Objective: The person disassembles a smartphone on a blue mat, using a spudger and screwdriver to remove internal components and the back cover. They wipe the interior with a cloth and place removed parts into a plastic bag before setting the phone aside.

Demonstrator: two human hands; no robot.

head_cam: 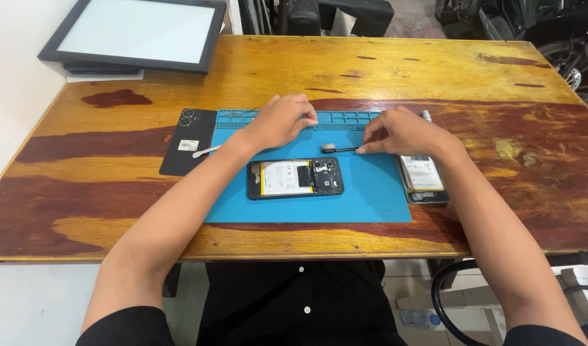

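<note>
An opened smartphone [294, 178] lies face down on a blue repair mat [364, 198], its battery and circuit board exposed. My right hand [400, 131] pinches the handle of a small black brush [337, 148], whose bristle head rests on the mat just above the phone. My left hand [282, 120] hovers over the mat's compartment strip [345, 118], fingers curled loosely with nothing visible in them. The phone's black back cover [188, 142] sits left of the mat with a white pry tool [206, 152] on it.
A second opened phone [423, 178] lies at the mat's right edge, partly under my right wrist. A silvery tool tip [426, 115] shows behind my right hand. A flat monitor [137, 33] lies at the table's far left corner. Motorbike parts stand beyond the far right.
</note>
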